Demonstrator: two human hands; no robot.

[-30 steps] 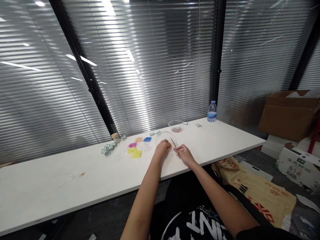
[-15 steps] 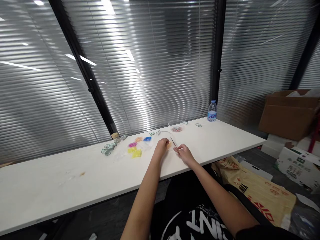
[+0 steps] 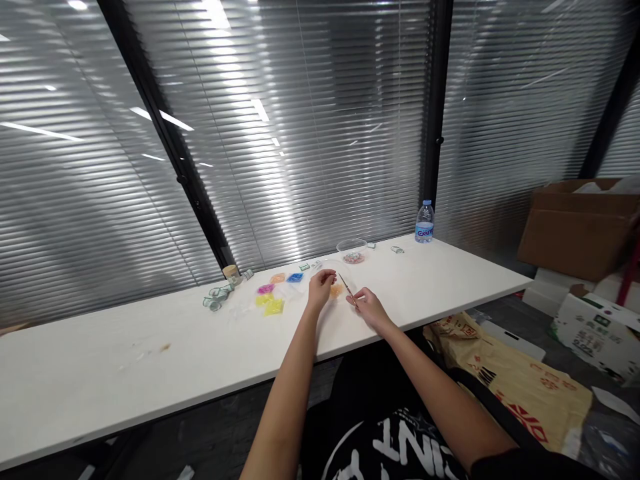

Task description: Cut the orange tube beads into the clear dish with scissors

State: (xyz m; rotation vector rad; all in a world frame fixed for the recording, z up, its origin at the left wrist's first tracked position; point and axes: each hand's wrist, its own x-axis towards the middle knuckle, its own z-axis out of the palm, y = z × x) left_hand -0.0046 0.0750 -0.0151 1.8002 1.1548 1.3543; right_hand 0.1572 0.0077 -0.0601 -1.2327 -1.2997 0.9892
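Note:
In the head view, my right hand [image 3: 369, 307] is closed around small, pointed scissors [image 3: 347, 288]. Their blades point away from me and to the left. My left hand [image 3: 322, 287] is raised just left of the blade tips, its fingers pinched together; anything between them is too small to make out. An orange bead packet [image 3: 336, 291] lies between my hands, beside the left fingers. To the left are a blue packet [image 3: 295, 277], another orange packet [image 3: 277, 278], a magenta packet [image 3: 265, 289] and yellow packets [image 3: 273, 307].
A clear bowl [image 3: 353, 256] with small pieces stands behind my hands on the white table [image 3: 200, 363]. A water bottle [image 3: 425, 223] is at the back right. Small clear jars [image 3: 215, 303] lie to the left, near a cork-lidded jar [image 3: 231, 273]. Cardboard boxes [image 3: 575, 227] stand at right.
My left hand has lifted and shifted slightly left, away from the orange packet, which now shows more. My right hand has stayed almost still with the scissors.

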